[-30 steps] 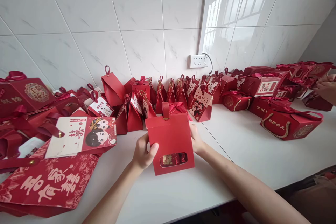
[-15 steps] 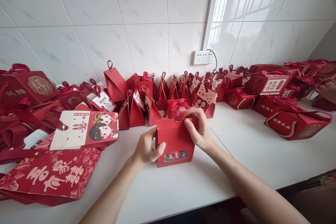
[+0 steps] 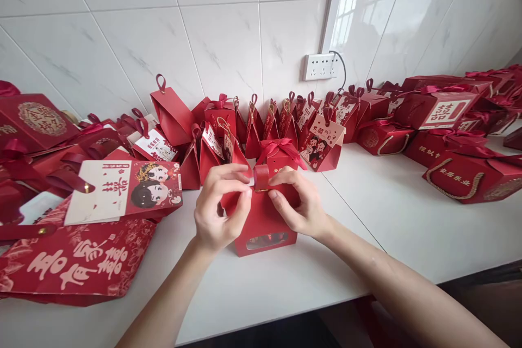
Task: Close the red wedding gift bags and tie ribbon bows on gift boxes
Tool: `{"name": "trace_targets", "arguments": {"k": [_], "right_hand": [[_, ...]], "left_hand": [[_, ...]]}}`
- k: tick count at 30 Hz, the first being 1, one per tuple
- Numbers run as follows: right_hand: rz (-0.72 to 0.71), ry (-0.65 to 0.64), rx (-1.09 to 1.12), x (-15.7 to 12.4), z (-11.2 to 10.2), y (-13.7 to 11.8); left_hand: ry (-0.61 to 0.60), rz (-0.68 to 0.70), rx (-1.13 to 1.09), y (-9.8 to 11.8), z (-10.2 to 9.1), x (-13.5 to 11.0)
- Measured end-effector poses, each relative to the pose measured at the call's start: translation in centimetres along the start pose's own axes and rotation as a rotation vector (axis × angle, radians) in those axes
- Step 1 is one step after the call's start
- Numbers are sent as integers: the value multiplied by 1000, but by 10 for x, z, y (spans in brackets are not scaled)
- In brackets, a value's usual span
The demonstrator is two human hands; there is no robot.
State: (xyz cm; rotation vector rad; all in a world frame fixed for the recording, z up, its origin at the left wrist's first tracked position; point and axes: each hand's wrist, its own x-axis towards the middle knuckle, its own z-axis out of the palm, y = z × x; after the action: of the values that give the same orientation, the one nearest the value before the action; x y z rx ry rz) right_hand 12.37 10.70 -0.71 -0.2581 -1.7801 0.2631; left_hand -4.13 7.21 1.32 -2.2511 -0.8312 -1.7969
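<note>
White tiled wall (image 3: 220, 38) across top of frame; white tabletop (image 3: 346, 206) below. Red windowed gift box (image 3: 263, 221) upright below frame centre. Left hand (image 3: 220, 209), right hand (image 3: 300, 202) pinch its top edge beside strap loop (image 3: 261, 175).

From afar, I saw the left hand (image 3: 220, 209) and right hand (image 3: 299, 201) at the top edge of a windowed red box (image 3: 264, 220), flanking its loop handle (image 3: 261, 174); other boxes (image 3: 322, 147) crowded the bench (image 3: 346, 223).

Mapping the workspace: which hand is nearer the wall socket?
Right: the right hand is in front and slightly left of the socket; the left hand is farther left.
</note>
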Motion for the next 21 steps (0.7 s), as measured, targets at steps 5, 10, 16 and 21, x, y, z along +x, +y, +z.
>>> {"name": "trace_targets", "arguments": {"k": [5,10,16,21], "right_hand": [[-77,27,-5,-4,1,3],[-99,12,-28,-5,1,3],[-82,73,-59,-4,3,0],[-139,76,-182,-5,3,1]], "left_hand": [[-61,53,73,1,1,-4],[-56,10,129,2,1,-5],[-33,-11,167,4,1,-5],[-27,-22,186,3,3,-6]]}}
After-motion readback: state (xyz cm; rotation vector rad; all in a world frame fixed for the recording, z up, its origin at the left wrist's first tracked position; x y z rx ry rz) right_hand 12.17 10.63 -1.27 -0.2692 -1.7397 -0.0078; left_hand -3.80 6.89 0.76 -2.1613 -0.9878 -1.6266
